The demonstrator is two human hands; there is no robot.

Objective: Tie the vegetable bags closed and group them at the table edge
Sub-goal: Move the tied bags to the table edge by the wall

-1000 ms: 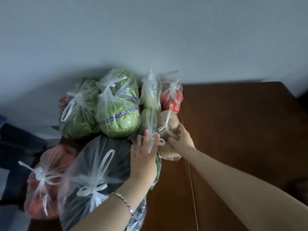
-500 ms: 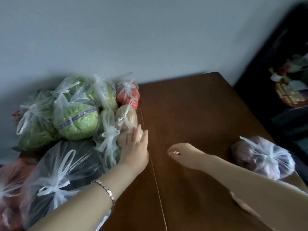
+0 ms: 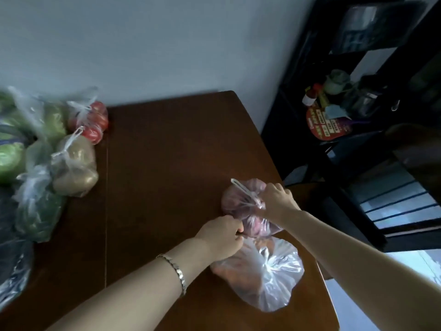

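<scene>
Under right fingers (image 3: pixel 274 188), knotted pink bag (image 3: pixel 235 204)

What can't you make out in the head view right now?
Head view:
- Pinkish bag contents: blurred plastic; the right hand gripping its neck covers part.
- Left hand grip: curled fingers hide what they hold.
- Clear bag top: behind left hand.
- Bag pile: motion-blurred, cut by left edge.

Left forearm (image 3: pixel 133 290) and right forearm (image 3: pixel 346 244) bare to the frame edge. Round the left wrist, just behind the left hand (image 3: pixel 222 237), a slim bracelet (image 3: pixel 175 273) of flat metal links (silvery, faintly glinting).
</scene>
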